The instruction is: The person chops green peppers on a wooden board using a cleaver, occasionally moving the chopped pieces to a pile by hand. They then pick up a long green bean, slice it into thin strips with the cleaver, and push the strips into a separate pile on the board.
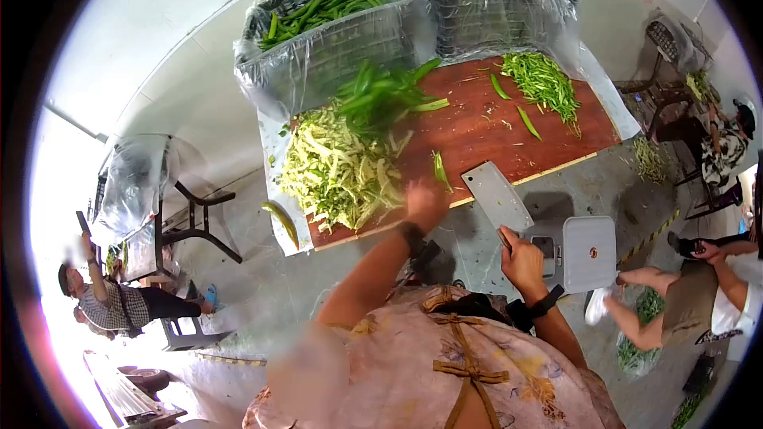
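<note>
My right hand (pixel 522 264) is closed round the handle of a cleaver (pixel 498 195), its broad blade at the front edge of the red-brown board (pixel 469 139). My left hand (pixel 427 202) is over the board's front edge, smeared by motion, so its fingers do not show clearly. Just beyond it lies a single green pepper piece (pixel 440 168). To its left is a heap of pale, yellowish-green shredded pieces (pixel 338 171). Long green peppers (pixel 377 103), blurred, sit on the heap's far side. Cut green strips (pixel 544 87) are piled at the far right.
Behind the board stand a plastic-lined crate of green peppers (pixel 326 12) and another lined crate (pixel 501 16). A yellowish pepper (pixel 280 224) lies at the left edge. A grey scale-like device (pixel 588 254) is beside my right hand. Other people sit at both sides.
</note>
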Available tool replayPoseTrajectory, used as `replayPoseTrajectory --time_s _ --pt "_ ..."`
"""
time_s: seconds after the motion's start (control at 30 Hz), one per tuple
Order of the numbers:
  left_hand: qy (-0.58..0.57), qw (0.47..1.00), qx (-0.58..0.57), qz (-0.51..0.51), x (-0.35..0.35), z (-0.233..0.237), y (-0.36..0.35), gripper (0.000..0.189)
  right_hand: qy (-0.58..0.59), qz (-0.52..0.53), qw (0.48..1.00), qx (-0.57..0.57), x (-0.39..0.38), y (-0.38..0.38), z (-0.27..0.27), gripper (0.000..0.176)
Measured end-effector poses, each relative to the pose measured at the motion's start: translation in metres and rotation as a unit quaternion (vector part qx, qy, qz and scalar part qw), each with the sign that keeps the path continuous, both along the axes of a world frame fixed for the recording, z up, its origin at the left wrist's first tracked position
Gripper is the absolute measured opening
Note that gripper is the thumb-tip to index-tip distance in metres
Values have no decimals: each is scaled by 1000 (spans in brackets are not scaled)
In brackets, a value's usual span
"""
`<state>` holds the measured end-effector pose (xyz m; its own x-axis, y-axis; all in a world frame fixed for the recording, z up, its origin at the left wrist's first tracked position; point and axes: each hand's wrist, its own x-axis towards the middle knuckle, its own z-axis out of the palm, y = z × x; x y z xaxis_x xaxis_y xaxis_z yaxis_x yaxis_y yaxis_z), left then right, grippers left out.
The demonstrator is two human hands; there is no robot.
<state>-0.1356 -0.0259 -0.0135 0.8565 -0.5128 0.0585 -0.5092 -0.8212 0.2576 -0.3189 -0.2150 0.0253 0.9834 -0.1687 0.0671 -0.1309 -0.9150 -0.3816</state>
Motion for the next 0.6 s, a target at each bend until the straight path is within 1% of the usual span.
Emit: replayPoseTrajectory --time_s 0.07,0.1,0.17,0.2,0.27,0.3,0.37,0.5,0.57,0.6 --pt "-51 999 -8 10 -11 2 -2 24 -3 10 999 31 5 6 5 46" --pt "-51 999 -7 13 -14 0 0 24 -3 13 999 31 7 9 8 46" --pt "-97 993 22 -71 -18 -4 3 23 14 28 999 27 11 13 14 47" --pt "-97 993 22 -68 -20 -7 4 23 13 30 999 27 14 15 18 47" --pt "-153 982 -74 -81 -26 -12 6 24 13 58 998 31 18 17 24 46" --pt "-153 982 -75 -80 -29 -11 6 24 13 59 998 30 21 18 26 46" --pt "-176 977 -99 -74 -33 -10 8 29 41 79 996 -9 27 19 30 41" --pt "-165 981 -80 -66 -34 -6 9 33 46 92 994 -22 37 21 45 37" --pt "-103 992 -59 -52 -36 -2 10 37 20 107 994 -20 39 21 44 34" --pt "-102 992 -59 -51 -37 -1 11 37 21 108 994 -20 40 22 41 34"
